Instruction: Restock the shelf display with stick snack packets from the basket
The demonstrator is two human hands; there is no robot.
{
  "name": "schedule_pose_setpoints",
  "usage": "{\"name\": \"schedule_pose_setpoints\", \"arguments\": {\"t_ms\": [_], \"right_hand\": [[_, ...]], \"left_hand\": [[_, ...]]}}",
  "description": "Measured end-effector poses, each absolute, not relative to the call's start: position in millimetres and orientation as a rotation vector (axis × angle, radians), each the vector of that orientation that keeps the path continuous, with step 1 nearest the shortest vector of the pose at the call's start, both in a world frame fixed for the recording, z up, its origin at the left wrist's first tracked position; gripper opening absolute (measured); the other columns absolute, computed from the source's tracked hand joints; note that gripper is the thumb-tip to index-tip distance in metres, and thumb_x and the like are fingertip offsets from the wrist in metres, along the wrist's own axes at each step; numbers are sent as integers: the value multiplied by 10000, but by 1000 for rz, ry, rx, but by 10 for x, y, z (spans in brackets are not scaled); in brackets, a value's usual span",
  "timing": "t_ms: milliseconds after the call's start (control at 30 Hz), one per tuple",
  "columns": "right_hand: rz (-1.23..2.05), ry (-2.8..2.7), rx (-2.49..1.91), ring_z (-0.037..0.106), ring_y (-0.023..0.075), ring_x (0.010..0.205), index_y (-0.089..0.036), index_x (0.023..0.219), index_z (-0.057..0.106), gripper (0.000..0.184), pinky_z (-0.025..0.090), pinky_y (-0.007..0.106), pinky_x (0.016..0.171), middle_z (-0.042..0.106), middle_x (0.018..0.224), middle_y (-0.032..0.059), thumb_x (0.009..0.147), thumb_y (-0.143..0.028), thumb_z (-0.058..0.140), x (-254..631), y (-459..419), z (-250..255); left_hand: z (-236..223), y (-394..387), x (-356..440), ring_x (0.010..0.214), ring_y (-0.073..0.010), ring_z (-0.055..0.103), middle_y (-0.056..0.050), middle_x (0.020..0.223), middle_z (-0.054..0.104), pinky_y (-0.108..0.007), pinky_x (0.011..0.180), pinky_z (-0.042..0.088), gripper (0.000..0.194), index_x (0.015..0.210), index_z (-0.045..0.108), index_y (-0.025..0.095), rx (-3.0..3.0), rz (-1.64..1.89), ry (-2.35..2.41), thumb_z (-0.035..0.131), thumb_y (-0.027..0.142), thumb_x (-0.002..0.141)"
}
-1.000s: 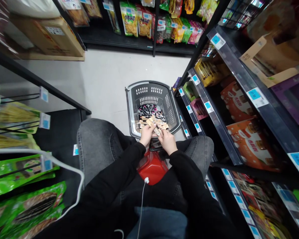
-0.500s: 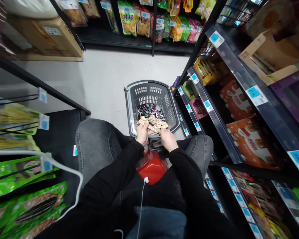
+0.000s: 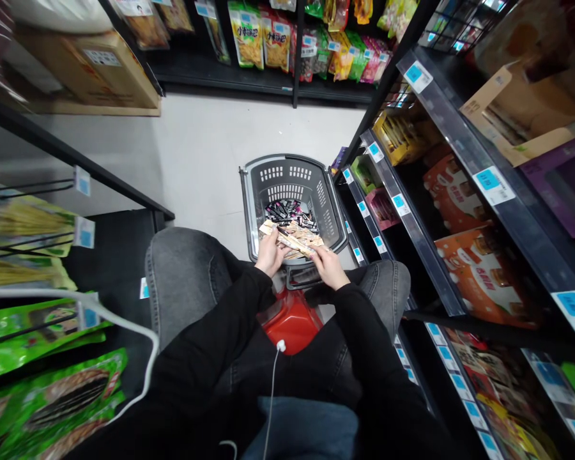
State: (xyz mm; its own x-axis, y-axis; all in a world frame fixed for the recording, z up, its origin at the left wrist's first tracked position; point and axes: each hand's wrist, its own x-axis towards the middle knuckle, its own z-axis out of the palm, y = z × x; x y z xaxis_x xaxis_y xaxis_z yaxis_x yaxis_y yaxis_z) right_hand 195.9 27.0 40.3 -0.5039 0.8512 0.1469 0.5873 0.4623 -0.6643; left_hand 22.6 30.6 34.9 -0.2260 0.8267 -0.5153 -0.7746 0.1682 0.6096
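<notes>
I sit on a red stool [image 3: 291,322] with a grey shopping basket [image 3: 291,176] on the floor in front of my knees. Inside it lie several small tan snack packets [image 3: 306,237] and, further back, black ones [image 3: 287,209]. My left hand [image 3: 269,250] is closed on a bunch of tan packets [image 3: 280,233] at the basket's near edge. My right hand [image 3: 329,265] grips the other end of the same bunch, fingers curled around it.
Black shelves of snack boxes [image 3: 474,281] with blue price tags run along my right. Green snack bags [image 3: 52,383] hang on pegs at my left. Cardboard boxes [image 3: 96,70] and hanging snack bags [image 3: 263,41] stand across the pale floor. A white cable [image 3: 272,383] hangs over my lap.
Both hands have drawn slightly apart, the left shifting left with the packets, so the bunch is now spread between them over the basket's near edge.
</notes>
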Motion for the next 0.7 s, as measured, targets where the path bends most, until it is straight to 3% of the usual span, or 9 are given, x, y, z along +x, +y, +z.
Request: {"name": "schedule_pose_setpoints", "arguments": {"t_ms": [367,533,700], "right_hand": [[713,-1977,-1275,573,160,901,-168,992,599,305,442,284,833,614,919,76,902,-258,321,1829,257,463],[661,-2198,-1282,589,188,859,-160,1021,592,319,450,295,805,621,945,104,876,-381,414,1882,232,369],[478,-2299,-1356,586,149,707,-169,985,609,338,444,236,714,635,820,95,893,-409,389,1894,215,285]], "left_hand": [[400,332,193,916,-161,627,-78,914,666,-308,821,501,303,979,581,153,-17,1496,885,372,359,904],[401,295,256,854,-161,642,-84,923,670,-332,793,512,286,1034,559,160,70,1464,892,413,359,888],[357,195,459,785,-176,655,-116,900,679,-339,719,533,323,1137,513,132,229,1162,837,495,289,856]]}}
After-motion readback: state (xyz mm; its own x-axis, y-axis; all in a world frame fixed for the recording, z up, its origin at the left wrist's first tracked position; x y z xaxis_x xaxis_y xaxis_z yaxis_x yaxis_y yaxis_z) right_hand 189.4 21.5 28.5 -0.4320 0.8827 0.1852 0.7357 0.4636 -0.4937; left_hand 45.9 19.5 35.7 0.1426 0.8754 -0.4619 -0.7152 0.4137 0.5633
